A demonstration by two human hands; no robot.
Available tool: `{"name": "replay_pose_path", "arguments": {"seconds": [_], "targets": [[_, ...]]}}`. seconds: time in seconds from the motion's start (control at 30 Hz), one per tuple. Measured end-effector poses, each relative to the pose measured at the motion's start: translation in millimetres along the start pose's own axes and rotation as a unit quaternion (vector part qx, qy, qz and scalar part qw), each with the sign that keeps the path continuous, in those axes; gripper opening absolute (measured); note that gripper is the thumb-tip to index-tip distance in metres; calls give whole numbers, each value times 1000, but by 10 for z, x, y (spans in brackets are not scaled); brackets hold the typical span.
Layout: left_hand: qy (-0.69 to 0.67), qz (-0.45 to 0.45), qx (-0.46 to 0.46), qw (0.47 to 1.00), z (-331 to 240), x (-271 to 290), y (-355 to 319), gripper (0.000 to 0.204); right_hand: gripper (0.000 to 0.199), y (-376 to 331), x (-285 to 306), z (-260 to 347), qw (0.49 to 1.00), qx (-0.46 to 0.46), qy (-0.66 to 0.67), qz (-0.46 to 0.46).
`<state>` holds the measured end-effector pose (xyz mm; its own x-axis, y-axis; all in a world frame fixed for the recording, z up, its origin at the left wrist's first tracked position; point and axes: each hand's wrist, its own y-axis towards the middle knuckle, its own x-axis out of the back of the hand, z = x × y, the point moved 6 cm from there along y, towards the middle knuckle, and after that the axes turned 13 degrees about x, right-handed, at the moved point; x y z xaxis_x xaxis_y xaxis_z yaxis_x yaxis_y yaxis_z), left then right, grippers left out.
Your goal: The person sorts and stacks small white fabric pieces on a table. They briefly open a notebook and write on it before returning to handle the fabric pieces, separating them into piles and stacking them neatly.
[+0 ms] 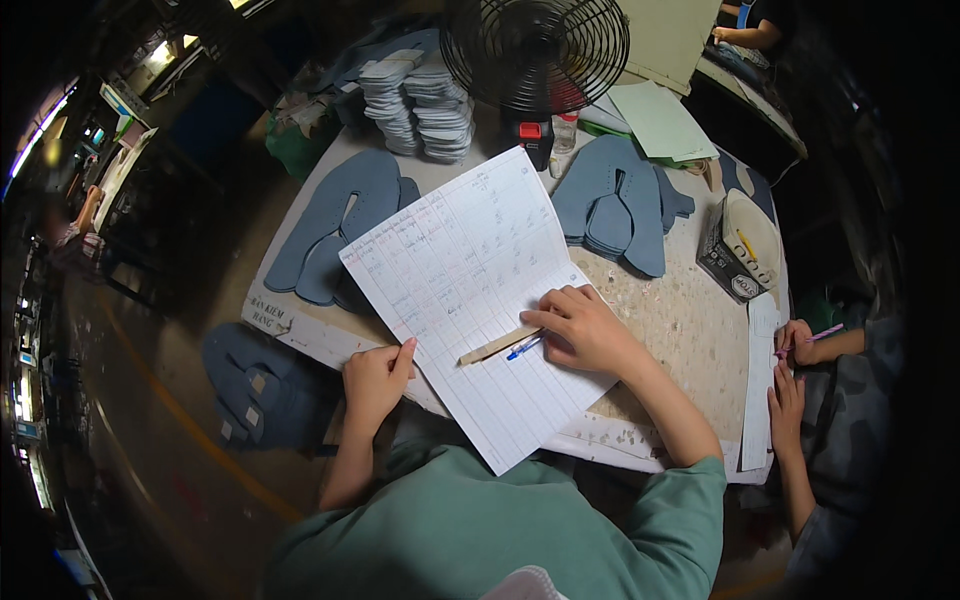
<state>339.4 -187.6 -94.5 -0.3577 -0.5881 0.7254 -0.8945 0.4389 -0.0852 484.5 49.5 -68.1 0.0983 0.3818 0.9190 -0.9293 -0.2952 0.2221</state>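
An open ruled notebook (470, 255) with handwritten columns lies slanted over the near part of the table, its lower corner past the front edge. My left hand (374, 384) grips its left margin, the thumb on the page and the other fingers curled out of sight. Across the lower page rests my right hand (588, 328), closed around a blue pen (525, 347) and a flat beige stick (490, 347). Both point left over the ruled lines. Grey-blue cut shoe pieces (345, 225) are stacked left of the notebook, and another stack (612, 215) is beyond it.
A black fan (535, 55) stands at the back beside bundled grey pieces (418, 105). Green sheets (665, 120) and a patterned bin (735, 250) are at the right. A co-worker's hands (790, 375), one with a pink pen, rest by a long paper (758, 390).
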Motion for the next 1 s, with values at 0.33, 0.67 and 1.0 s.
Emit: {"name": "replay_pose_path", "arguments": {"seconds": [0.33,0.67,1.0], "targets": [[5,80,-249,965,-800,16,101,12,48,-589,182,-245,981,-174,-74,-41],[263,152,-387,871,-1015,-1074,-287,65,36,-1604,611,-662,908,-384,-36,-163],[203,115,-342,910,-927,-1130,-294,70,14,-1231,1011,-401,933,-336,-35,-124]]}}
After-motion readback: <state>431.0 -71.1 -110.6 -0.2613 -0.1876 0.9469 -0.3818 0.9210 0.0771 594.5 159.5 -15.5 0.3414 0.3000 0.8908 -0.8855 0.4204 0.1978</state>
